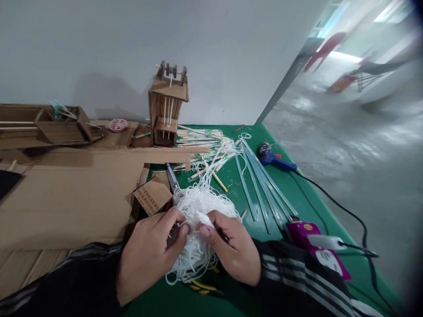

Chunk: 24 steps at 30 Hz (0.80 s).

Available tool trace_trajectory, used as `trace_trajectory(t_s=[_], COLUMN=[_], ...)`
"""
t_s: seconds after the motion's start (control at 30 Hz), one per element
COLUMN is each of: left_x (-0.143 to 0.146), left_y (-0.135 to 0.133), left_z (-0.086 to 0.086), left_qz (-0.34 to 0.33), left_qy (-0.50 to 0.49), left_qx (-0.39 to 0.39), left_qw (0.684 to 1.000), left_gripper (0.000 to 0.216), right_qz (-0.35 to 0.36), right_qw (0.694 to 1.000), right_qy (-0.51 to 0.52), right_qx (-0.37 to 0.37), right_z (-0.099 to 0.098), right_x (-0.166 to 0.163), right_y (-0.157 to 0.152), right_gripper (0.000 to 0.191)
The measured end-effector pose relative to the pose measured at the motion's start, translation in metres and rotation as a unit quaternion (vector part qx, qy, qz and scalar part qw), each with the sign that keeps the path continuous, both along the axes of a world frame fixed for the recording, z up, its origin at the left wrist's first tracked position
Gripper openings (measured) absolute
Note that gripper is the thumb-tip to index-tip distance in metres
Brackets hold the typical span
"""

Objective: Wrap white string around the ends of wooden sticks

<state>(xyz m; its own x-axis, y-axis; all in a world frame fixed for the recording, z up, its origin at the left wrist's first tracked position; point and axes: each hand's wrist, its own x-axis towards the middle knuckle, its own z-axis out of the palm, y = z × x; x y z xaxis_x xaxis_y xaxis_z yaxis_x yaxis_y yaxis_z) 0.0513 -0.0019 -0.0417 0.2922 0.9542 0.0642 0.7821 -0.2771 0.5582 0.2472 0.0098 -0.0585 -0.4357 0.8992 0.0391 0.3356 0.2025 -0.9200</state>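
Note:
A large tangled heap of white string [211,199] lies in front of me on the green table. My left hand [153,251], thumb and forefinger pinched together, grips a strand of white string at the heap's near left. Just to the right, my right hand [234,246] closes on a small white bundle [205,219] that looks like wound string, with a pale tip at its upper end. Both hands rest over the heap and hide part of it. Scissors [172,177] stick out behind the heap, and a yellow-and-black tool [203,288] shows partly beneath it.
A cardboard tower [168,105] stands by the wall, left of wrapped wooden sticks [201,137]. Clear glue sticks [264,185], a blue glue gun [277,162] and a purple power strip [304,235] with cables lie right. Cardboard sheets [66,193] cover the left.

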Motion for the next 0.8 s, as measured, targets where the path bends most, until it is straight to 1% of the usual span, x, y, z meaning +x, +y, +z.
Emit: trace_trajectory(t_s=[0.17,0.23,0.3,0.43,0.57,0.63,0.8], left_x=[-0.0004,-0.0010,-0.0017,-0.0025,-0.0014,-0.0007,-0.0004], left_y=[-0.0022,-0.0043,-0.0063,-0.0077,-0.0052,-0.0039,-0.0031], left_z=[0.0022,0.0016,0.0005,-0.0001,0.0019,0.0033,0.0044], left_qz=[0.016,0.022,0.024,0.001,-0.042,-0.046,-0.021], left_qy=[-0.024,-0.042,-0.058,-0.089,-0.133,-0.138,-0.090], left_qx=[0.022,0.032,0.035,0.017,-0.025,-0.046,-0.071], left_qw=[0.999,0.998,0.997,0.996,0.990,0.988,0.993], left_gripper=[0.006,0.004,0.006,0.006,0.018,0.022,0.013], right_qz=[0.012,0.017,0.019,0.020,0.033,0.036,0.038], right_qw=[1.000,0.999,0.998,0.995,0.995,0.995,0.998], right_qy=[0.009,-0.004,-0.025,-0.063,-0.072,-0.074,-0.043], right_qx=[-0.015,-0.028,-0.049,-0.076,-0.062,-0.049,-0.027], right_z=[0.0023,0.0025,0.0021,0.0011,0.0011,0.0021,0.0039], right_x=[-0.0015,-0.0025,-0.0037,-0.0060,-0.0067,-0.0063,-0.0036], right_y=[-0.0001,-0.0005,-0.0007,0.0001,0.0015,0.0018,0.0021], right_gripper=[0.023,0.018,0.019,0.022,0.015,0.012,0.008])
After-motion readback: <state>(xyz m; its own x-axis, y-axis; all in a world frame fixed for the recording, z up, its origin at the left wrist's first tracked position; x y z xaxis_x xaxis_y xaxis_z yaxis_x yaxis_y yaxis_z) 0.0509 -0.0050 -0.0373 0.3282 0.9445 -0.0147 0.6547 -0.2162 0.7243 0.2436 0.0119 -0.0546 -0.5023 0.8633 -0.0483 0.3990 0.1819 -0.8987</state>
